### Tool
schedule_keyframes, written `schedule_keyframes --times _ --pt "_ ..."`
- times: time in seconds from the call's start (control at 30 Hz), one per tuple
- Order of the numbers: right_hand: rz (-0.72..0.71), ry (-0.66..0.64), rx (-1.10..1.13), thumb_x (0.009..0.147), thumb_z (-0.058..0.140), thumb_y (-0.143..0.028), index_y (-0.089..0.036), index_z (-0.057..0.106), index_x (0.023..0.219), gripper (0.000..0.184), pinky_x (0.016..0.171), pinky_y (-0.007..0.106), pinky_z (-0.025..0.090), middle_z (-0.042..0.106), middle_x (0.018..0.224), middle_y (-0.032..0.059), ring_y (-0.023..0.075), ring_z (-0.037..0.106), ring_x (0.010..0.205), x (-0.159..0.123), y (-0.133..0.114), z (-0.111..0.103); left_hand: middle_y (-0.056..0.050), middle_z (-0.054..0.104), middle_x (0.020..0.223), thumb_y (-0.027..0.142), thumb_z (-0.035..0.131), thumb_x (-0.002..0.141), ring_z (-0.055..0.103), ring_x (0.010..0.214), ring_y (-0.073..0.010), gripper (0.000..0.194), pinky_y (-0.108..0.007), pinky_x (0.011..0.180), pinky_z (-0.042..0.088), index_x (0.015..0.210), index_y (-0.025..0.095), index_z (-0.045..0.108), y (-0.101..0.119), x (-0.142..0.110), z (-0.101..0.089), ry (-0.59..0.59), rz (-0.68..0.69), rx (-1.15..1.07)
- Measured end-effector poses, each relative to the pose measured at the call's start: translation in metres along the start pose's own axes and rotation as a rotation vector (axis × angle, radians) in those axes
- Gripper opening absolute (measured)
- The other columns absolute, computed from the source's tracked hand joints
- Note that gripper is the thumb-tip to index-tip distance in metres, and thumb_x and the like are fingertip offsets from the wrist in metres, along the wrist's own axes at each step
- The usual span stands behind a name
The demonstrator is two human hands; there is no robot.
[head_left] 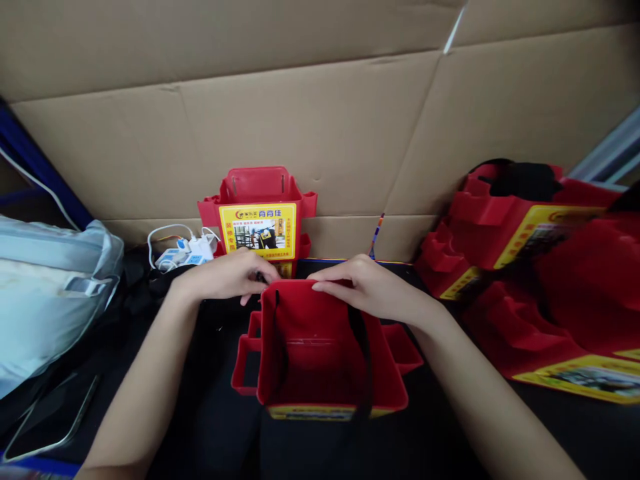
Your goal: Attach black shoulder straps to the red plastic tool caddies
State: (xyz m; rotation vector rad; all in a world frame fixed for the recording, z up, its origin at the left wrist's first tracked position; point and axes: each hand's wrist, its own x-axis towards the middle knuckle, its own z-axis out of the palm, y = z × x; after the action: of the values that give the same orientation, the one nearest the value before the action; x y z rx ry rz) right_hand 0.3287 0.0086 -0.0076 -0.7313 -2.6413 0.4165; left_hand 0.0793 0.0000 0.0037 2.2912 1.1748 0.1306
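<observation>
Right grip [361,283] pinches rim of red tool holder [320,327], left grip [239,273] at its corner, closure unclear, labelled holder [257,230] beyond.

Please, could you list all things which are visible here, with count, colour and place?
Open box: one, red, centre, at both hands
Strap: one visible, black, inside its right side
Labelled box: at least one, red, behind
Side boxes: several, overlapping, red, far right
Power strip: one, white-blue, left of labelled box
Thin stick: one, multicoloured, against cardboard
Bag: one, pale, left
Phone-like device: one, dark, lower left
Cardboard: panels, brown, background
Left hand, right hand: bare, centre
</observation>
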Motion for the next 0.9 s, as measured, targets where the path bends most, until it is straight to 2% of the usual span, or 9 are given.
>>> schedule_keyframes --times 0.07,0.23,0.37,0.47,0.53,0.67,0.73,0.8,0.9 --pt "0.008 0.001 0.003 0.090 0.041 -0.030 -0.019 0.068 0.100 0.031 0.061 0.020 0.035 0.067 0.076 0.0024 0.0097 0.054 0.060 0.000 -0.001 0.000 0.003 0.059 0.057 0.015 0.047 0.073 0.049 0.040 -0.0062 0.020 -0.017 0.050 0.038 0.081 0.016 0.065 -0.006 0.006 0.002 0.008 -0.076 0.043" --pt "0.008 0.008 0.017 0.090 0.042 -0.029 -0.018 0.068 0.098 0.029 0.063 0.020 0.036 0.068 0.081 0.0032 0.0103 0.056 0.063 -0.001 -0.001 0.001 0.001 0.059 0.051 0.014 0.054 0.064 0.056 0.046 -0.0122 0.019 -0.019 0.049 0.038 0.080 0.014 0.065 -0.051 -0.009 -0.008 0.058 -0.536 0.171" --pt "0.006 0.006 0.041 0.090 0.041 -0.029 -0.018 0.067 0.099 0.030 0.064 0.021 0.037 0.069 0.085 0.0034 0.0109 0.057 0.065 -0.001 0.000 0.001 -0.001 0.068 0.084 0.022 0.061 0.065 0.060 0.057 -0.0116 0.042 -0.020 0.057 0.044 0.107 0.020 0.060 -0.028 -0.008 -0.005 0.041 -0.245 -0.029" --pt "0.018 0.005 0.041 0.090 0.041 -0.030 -0.017 0.067 0.100 0.030 0.062 0.021 0.037 0.069 0.083 0.0034 0.0107 0.056 0.062 -0.002 -0.001 0.001 0.001 0.065 0.070 0.017 0.052 0.071 0.058 0.055 -0.0104 0.026 -0.019 0.057 0.043 0.094 0.019 0.064 -0.002 0.006 0.004 -0.021 -0.015 -0.077" --pt "0.025 0.011 0.040 0.089 0.042 -0.030 -0.017 0.067 0.100 0.030 0.062 0.021 0.037 0.069 0.084 0.0033 0.0112 0.056 0.064 -0.002 -0.002 0.001 0.002 0.059 0.056 0.013 0.047 0.071 0.056 0.049 -0.0097 0.018 -0.018 0.053 0.041 0.075 0.016 0.064 -0.003 0.011 0.006 -0.025 -0.060 0.013" --pt "0.019 0.018 0.062 0.089 0.041 -0.028 -0.017 0.068 0.098 0.030 0.064 0.021 0.037 0.069 0.086 0.0028 0.0127 0.059 0.071 -0.003 -0.002 0.001 -0.001 0.058 0.047 0.009 0.047 0.066 0.057 0.043 -0.0128 0.014 -0.020 0.047 0.038 0.069 0.012 0.060 -0.037 -0.004 -0.003 0.087 -0.555 0.231" --pt "0.011 0.012 0.080 0.090 0.041 -0.028 -0.017 0.067 0.099 0.030 0.065 0.021 0.038 0.068 0.086 0.0025 0.0124 0.058 0.071 -0.003 -0.001 0.000 -0.004 0.061 0.050 0.009 0.048 0.065 0.060 0.047 -0.0150 0.015 -0.021 0.046 0.039 0.074 0.010 0.061 -0.049 -0.016 -0.009 0.120 -0.679 0.241" --pt "0.007 0.008 0.085 0.090 0.041 -0.029 -0.017 0.067 0.099 0.031 0.064 0.021 0.037 0.069 0.087 0.0028 0.0115 0.057 0.068 -0.002 0.000 0.001 -0.005 0.065 0.059 0.014 0.052 0.067 0.062 0.052 -0.0148 0.021 -0.020 0.047 0.039 0.085 0.011 0.062 -0.048 -0.021 -0.013 0.105 -0.653 0.213" --pt "0.010 0.009 0.077 0.089 0.042 -0.030 -0.016 0.068 0.099 0.031 0.063 0.021 0.036 0.069 0.087 0.0033 0.0107 0.055 0.066 -0.001 0.001 0.002 -0.002 0.069 0.081 0.027 0.059 0.069 0.061 0.053 -0.0113 0.038 -0.019 0.051 0.042 0.107 0.019 0.059 -0.027 -0.014 -0.008 0.042 -0.418 0.096"
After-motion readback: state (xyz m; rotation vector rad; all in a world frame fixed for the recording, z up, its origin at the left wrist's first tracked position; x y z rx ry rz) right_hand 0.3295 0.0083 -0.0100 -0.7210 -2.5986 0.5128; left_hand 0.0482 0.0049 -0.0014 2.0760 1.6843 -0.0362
